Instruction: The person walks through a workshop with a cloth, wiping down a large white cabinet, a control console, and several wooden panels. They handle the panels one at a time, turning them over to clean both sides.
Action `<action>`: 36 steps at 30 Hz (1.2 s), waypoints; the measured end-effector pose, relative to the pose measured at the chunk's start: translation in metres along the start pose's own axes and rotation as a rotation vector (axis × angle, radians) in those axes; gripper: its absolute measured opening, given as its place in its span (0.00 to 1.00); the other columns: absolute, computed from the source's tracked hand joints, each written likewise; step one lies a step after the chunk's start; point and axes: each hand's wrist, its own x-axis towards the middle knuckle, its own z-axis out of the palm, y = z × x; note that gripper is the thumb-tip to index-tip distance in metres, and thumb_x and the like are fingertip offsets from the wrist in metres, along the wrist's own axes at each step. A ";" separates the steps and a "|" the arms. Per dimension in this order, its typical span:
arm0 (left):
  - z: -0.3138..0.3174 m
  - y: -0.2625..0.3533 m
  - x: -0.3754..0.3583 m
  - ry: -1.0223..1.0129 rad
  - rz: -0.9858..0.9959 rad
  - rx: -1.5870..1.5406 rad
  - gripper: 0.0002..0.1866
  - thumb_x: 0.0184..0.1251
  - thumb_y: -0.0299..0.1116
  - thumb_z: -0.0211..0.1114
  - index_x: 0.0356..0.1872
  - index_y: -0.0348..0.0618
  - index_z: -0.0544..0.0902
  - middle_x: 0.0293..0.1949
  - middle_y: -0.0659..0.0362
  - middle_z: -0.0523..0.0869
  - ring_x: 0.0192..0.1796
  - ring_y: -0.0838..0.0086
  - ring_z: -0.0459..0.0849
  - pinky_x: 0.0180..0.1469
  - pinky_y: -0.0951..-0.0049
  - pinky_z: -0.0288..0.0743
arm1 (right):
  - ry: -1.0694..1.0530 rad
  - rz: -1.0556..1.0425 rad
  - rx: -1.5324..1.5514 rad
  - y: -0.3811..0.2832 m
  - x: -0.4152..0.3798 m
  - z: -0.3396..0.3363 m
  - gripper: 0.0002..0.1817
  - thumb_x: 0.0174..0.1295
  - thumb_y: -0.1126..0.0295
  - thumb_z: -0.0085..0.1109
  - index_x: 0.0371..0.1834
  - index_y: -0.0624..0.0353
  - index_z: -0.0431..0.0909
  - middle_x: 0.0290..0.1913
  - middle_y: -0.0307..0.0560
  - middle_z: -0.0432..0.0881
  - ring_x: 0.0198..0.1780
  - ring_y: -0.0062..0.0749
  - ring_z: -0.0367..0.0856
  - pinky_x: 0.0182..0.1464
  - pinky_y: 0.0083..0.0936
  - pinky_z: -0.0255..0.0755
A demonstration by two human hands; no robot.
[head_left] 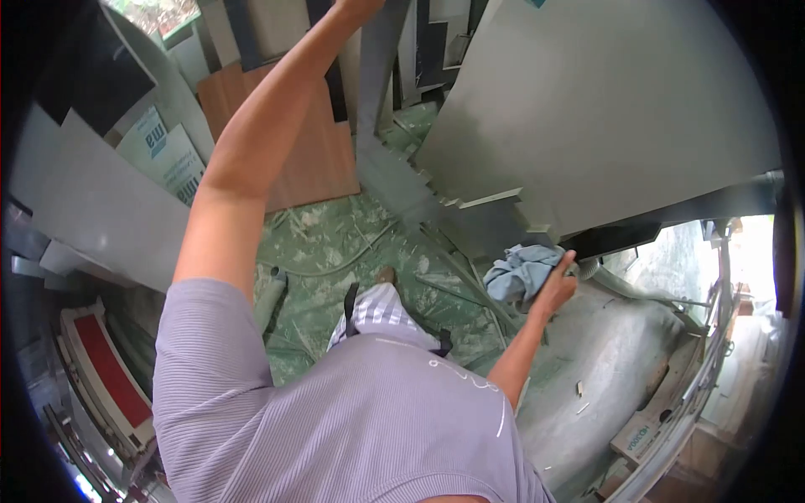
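My right hand (557, 289) is closed round a crumpled blue-grey cloth (521, 273), low on the right beside the lower edge of a large grey panel (612, 109). The panel leans at a slant across the upper right. My left arm reaches up and away, so only part of my left hand (359, 7) shows at the top edge of the view. Its fingers are cut off there, near the top of a narrow grey upright (379, 75). Whether it touches that piece cannot be made out.
A brown wood-look board (314, 163) leans behind my left arm. More sheets, some with printed labels (163, 151), stand at the left. A green, dusty floor covering (314, 239) lies underfoot with a hose (352, 261) on it. A printed carton (641, 436) sits at lower right.
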 end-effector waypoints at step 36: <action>0.106 -0.257 0.066 -0.581 -0.509 0.161 0.20 0.56 0.49 0.58 0.35 0.41 0.80 0.20 0.64 0.71 0.22 0.77 0.67 0.23 0.75 0.61 | 0.067 1.213 -0.317 0.434 -0.372 -0.094 0.21 0.48 0.52 0.53 0.37 0.57 0.76 0.39 0.55 0.78 0.42 0.49 0.75 0.42 0.40 0.69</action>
